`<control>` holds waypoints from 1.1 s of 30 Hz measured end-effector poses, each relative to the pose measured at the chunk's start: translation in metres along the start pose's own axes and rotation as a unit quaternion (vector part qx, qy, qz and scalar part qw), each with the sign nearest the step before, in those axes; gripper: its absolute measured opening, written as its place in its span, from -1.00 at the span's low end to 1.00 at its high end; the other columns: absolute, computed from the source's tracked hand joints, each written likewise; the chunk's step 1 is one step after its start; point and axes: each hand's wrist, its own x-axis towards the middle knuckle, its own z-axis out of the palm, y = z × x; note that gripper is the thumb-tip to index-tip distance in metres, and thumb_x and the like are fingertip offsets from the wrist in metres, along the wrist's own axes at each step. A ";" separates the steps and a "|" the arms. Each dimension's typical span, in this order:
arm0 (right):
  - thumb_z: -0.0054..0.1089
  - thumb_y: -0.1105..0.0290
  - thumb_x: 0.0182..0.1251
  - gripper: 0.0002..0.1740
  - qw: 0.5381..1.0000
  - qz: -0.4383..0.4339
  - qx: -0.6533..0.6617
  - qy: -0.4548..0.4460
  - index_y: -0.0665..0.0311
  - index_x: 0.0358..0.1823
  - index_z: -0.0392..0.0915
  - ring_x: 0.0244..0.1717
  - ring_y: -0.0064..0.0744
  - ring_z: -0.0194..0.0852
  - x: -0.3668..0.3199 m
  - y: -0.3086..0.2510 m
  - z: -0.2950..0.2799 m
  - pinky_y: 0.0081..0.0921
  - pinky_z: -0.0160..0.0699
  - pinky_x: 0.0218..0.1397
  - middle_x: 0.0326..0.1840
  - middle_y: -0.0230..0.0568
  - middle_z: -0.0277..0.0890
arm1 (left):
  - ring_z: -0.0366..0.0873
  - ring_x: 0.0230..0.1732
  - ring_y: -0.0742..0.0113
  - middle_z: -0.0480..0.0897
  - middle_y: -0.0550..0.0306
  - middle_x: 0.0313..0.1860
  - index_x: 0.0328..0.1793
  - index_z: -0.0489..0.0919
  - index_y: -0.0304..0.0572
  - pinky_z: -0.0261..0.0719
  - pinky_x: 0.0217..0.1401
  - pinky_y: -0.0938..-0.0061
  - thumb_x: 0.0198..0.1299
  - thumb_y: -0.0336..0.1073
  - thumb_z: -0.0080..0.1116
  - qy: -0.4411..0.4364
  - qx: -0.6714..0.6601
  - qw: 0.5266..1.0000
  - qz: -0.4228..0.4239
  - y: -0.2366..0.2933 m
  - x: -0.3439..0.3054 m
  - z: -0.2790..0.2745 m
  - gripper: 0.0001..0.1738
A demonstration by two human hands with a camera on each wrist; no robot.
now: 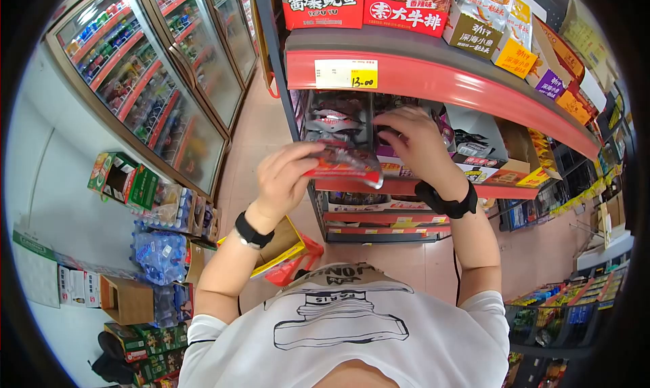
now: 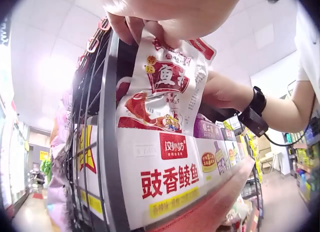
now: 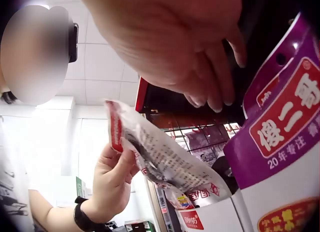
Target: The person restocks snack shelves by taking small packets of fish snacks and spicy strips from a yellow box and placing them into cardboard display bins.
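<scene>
My left hand (image 1: 281,175) pinches a snack packet (image 1: 349,166) by one end between thumb and fingers. White and red with a fish picture, the packet (image 2: 167,84) hangs in front of a white display box (image 2: 160,152) in the left wrist view. Over the purple-and-white box (image 3: 280,122) beside it, my right hand (image 1: 416,141) reaches in under the upper shelf. Its fingers (image 3: 215,77) are loosely bent, with nothing seen in them. Similar dark packets (image 1: 335,120) lie in the compartment behind the held one.
Close above both hands runs the red-edged upper shelf (image 1: 433,87), carrying snack boxes (image 1: 406,9) and a price tag (image 1: 346,74). A wire side panel (image 2: 90,152) bounds the shelf at left. Glass-door fridges (image 1: 135,70) stand left; cartons (image 1: 125,300) and bottle packs (image 1: 159,256) sit on the floor.
</scene>
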 end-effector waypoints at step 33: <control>0.20 0.52 0.00 -0.81 0.996 0.056 0.070 0.025 0.34 -0.28 0.58 -0.27 -0.21 0.52 0.013 -0.019 0.023 -0.47 0.48 -0.17 -0.26 -0.18 0.55 | 0.30 -0.46 0.60 0.41 0.25 -0.48 -0.37 0.43 -0.30 0.29 -0.39 0.69 0.16 -0.45 0.14 0.177 0.039 0.861 -0.475 0.038 -0.159 -0.101 -0.87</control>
